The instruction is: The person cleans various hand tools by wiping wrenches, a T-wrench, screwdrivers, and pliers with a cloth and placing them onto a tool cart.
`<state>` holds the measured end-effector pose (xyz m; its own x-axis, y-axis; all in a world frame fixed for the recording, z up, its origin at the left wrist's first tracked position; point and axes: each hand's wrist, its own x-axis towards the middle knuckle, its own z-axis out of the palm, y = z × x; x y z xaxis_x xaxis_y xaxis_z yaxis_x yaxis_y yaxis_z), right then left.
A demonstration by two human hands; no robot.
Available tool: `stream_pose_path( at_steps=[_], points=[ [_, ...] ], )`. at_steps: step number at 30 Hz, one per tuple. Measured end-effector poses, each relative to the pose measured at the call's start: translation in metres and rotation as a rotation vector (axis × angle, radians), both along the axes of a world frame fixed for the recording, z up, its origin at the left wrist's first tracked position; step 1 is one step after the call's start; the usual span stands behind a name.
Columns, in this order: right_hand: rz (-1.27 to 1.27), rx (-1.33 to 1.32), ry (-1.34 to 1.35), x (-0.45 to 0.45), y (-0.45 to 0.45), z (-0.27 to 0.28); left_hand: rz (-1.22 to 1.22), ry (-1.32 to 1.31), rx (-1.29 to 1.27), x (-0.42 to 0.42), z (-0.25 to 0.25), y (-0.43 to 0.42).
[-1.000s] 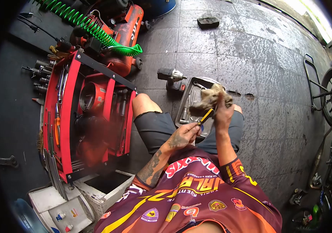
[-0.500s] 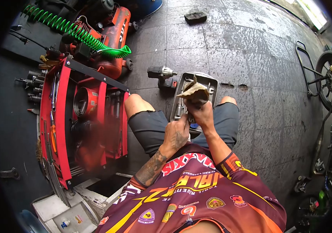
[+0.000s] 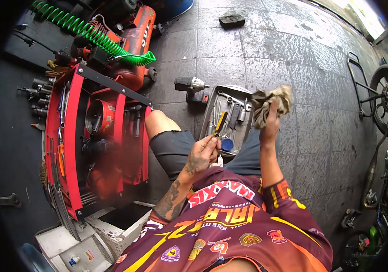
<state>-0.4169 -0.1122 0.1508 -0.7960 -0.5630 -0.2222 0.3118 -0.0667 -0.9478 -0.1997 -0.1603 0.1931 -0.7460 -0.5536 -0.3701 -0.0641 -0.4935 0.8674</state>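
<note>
My left hand (image 3: 202, 152) is closed around the near end of a screwdriver (image 3: 221, 122), whose black-and-yellow handle points up and away over the metal tray. My right hand (image 3: 270, 123) is raised to the right of the tray, fingers wrapped in a crumpled, stained rag (image 3: 273, 104). Between my knees lies the tray (image 3: 209, 109), holding several wrenches, sockets and a blue round cap (image 3: 227, 144). The screwdriver's tip is hidden in my left hand.
A cordless impact wrench (image 3: 191, 87) sits on the tiled floor just beyond the tray. At left stands a red tool rack (image 3: 71, 149), with a red compressor (image 3: 141, 41) and green coiled hose (image 3: 98, 43) behind it. Farther off is a dark block (image 3: 231, 21); a wheel (image 3: 386, 95) is at right.
My right hand and the rag have swung right, away from my left hand and off the tray. The screwdriver in my left hand now shows, as do the tools in the tray.
</note>
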Motion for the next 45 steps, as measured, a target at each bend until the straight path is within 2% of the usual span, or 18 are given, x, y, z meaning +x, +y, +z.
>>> stream_pose_path(
  at_steps=[2,4,5,7,8,13,20,24,25,27,29,30,33,35,37,38,43,45],
  points=[
    [0.215,-0.326,-0.238,0.042,0.005,-0.01,-0.034,0.063,0.107,-0.009,-0.008,-0.004],
    [0.312,-0.375,-0.478,0.081,0.002,0.007,-0.132,0.257,0.279,-0.017,-0.019,-0.008],
    [0.529,-0.453,-0.544,0.072,0.003,0.014,-0.131,0.258,0.264,-0.016,-0.025,-0.005],
    [0.569,-0.46,-0.468,0.071,0.0,0.027,-0.075,0.425,0.477,-0.015,-0.023,0.002],
    [0.413,-0.417,-0.379,0.083,-0.004,0.033,-0.091,0.463,0.508,-0.013,-0.023,0.007],
    [0.315,-0.202,-0.02,0.077,0.003,0.035,-0.065,0.183,0.33,-0.009,-0.009,0.025],
    [0.051,-0.043,0.082,0.052,-0.004,0.009,-0.107,-0.072,-0.083,-0.014,-0.002,0.017],
    [-0.203,-0.081,-0.03,0.02,0.005,0.019,-0.012,0.039,0.084,0.002,-0.008,0.029],
    [-0.171,-0.169,0.098,0.03,0.006,0.014,0.058,0.057,0.168,-0.001,0.001,0.024],
    [0.133,0.054,-0.022,0.065,0.024,0.011,0.046,0.243,0.259,-0.004,-0.01,0.014],
    [0.414,-0.154,-0.249,0.094,0.024,0.022,-0.045,0.321,0.479,-0.008,-0.008,0.012],
    [0.48,-0.193,-0.525,0.091,0.028,0.021,-0.063,0.348,0.552,-0.007,-0.01,0.01],
    [0.507,-0.174,-0.245,0.088,0.022,0.026,-0.111,0.329,0.636,-0.002,-0.017,0.009],
    [0.465,-0.177,-0.199,0.088,0.018,0.024,-0.122,0.227,0.541,0.001,-0.014,0.01],
    [0.353,-0.173,-0.105,0.082,0.017,0.021,-0.038,-0.316,-0.408,-0.001,-0.013,0.014],
    [0.38,-0.146,-0.039,0.076,0.018,0.023,0.124,-0.397,-0.597,0.001,-0.008,0.009],
    [0.546,-0.169,0.053,0.1,0.015,0.015,0.317,-0.196,-0.822,-0.02,0.044,-0.017],
    [0.628,-0.068,-0.04,0.097,0.015,0.019,0.113,-0.241,-1.003,-0.025,0.035,-0.032]
  ],
)
